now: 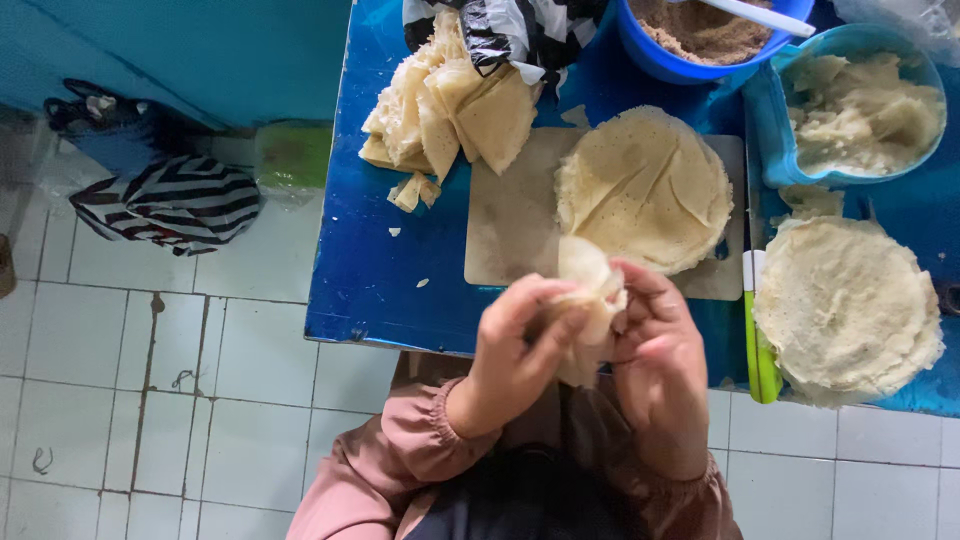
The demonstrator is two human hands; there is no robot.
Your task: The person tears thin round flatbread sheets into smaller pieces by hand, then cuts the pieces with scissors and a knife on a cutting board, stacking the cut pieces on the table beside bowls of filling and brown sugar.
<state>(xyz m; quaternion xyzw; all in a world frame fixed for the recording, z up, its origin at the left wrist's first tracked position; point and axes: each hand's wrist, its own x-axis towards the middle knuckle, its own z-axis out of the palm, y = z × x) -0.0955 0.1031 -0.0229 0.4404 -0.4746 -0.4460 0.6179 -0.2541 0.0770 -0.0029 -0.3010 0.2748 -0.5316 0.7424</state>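
Both my hands hold one pale, thin wrapper piece (590, 290) in front of my chest, just off the near edge of the blue table (370, 290). My left hand (515, 355) grips it from the left with fingers curled over the folded sheet. My right hand (660, 360) pinches it from the right. Beyond my hands a round stack of cut wrappers (645, 185) lies on a pale cutting board (510, 220). A pile of cut triangular wrapper pieces (450, 105) sits at the far left of the table.
A blue bowl of brown crumbly filling (700, 30) with a white spoon stands at the back. A light blue container of pale mash (865, 105) sits right, above another round wrapper stack (850, 310). A green-handled knife (760, 340) lies beside the board. Striped bags (170, 200) rest on the tiled floor.
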